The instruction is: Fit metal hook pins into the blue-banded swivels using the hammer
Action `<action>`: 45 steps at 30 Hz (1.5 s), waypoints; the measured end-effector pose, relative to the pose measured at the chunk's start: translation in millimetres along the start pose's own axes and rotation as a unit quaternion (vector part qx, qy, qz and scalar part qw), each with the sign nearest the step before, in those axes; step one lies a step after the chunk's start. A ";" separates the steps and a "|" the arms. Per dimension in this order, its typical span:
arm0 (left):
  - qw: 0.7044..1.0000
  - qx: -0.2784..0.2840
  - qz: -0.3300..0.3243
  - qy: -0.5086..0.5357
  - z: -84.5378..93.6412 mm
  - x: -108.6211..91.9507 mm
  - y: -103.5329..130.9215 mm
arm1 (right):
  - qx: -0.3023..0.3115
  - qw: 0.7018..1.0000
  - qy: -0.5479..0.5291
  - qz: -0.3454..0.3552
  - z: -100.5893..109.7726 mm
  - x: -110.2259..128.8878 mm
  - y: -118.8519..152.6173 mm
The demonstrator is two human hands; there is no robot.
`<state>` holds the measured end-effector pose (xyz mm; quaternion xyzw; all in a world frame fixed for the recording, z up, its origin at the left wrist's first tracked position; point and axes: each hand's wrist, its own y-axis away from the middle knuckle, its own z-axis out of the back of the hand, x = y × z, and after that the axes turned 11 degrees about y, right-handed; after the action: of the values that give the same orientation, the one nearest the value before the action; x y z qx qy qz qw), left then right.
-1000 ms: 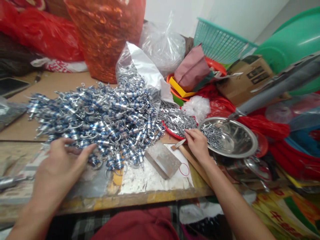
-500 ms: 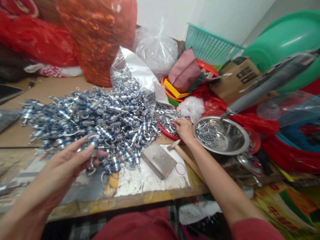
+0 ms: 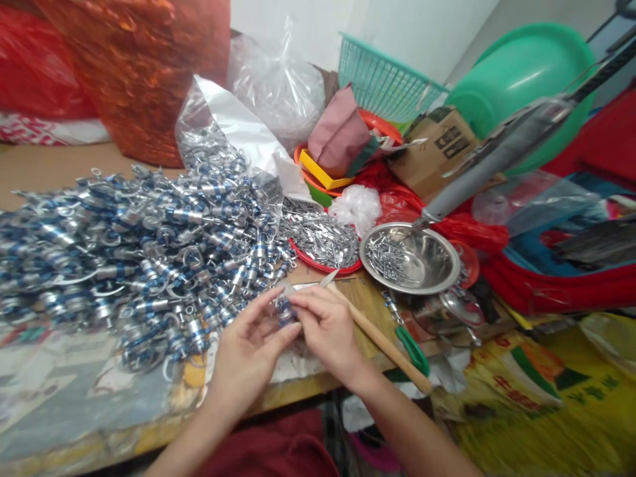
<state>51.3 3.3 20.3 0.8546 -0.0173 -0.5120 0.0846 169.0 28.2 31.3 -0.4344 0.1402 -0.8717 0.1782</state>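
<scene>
A blue-and-silver metal fitting (image 3: 284,310) is held in the fingers of my left hand (image 3: 251,341), over the front edge of the table. My right hand (image 3: 325,328) is closed in a pinch at the top of that fitting; whatever lies between its fingertips is too small to make out. To the left spreads a big pile of similar blue-and-silver fittings (image 3: 163,245). Beyond my right hand, a red tray (image 3: 342,268) holds many small flat silver pieces (image 3: 322,235). The metal block is hidden behind my hands.
A steel bowl (image 3: 437,265) with metal pins stands right of the tray. A wooden-handled tool (image 3: 382,338) lies beside my right hand, near a green-handled tool (image 3: 413,351). Plastic bags, a cardboard box (image 3: 437,149) and a green basket (image 3: 387,76) crowd the back.
My right hand has left the red tray and come to the fitting. My left hand has carried the fitting rightward to meet it. The view has turned to the right.
</scene>
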 end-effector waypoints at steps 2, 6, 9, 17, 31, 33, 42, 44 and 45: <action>0.993 -0.018 -0.070 -0.091 1.5 3.5 -0.6 | -0.011 1.000 0.007 0.017 -1.1 2.2 5.5; 0.967 -0.044 -0.146 -0.204 3.0 3.0 -3.8 | -0.010 0.999 0.032 0.031 5.5 0.4 5.5; 0.985 -0.048 -0.103 -0.132 -2.2 3.3 -6.3 | -0.034 0.999 0.023 0.014 8.0 2.7 4.6; 0.972 0.037 -0.111 -0.206 3.7 6.0 0.5 | -0.109 0.990 0.035 0.078 -10.2 -10.4 20.5; 0.962 -0.010 -0.152 -0.226 28.9 12.8 -0.7 | -0.043 0.996 0.028 0.076 -2.1 -11.9 24.0; 0.953 0.015 -0.180 -0.242 30.4 11.8 -2.7 | -0.017 0.995 0.051 0.082 3.5 -10.0 20.8; 0.913 0.096 -0.235 -0.318 30.3 -2.4 -7.5 | 0.023 0.995 0.042 0.084 9.5 -7.5 17.8; 0.932 0.079 -0.192 -0.296 30.7 -2.9 -7.1 | 0.015 0.995 0.046 0.089 9.3 -10.7 21.9; 0.944 0.067 -0.163 -0.278 30.8 -3.3 -6.8 | 0.012 0.993 0.052 0.102 9.4 -13.4 24.2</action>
<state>22.3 6.5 7.8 0.6732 0.0655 -0.7336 -0.0653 188.7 11.4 17.7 -0.3695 0.1823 -0.8720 0.2644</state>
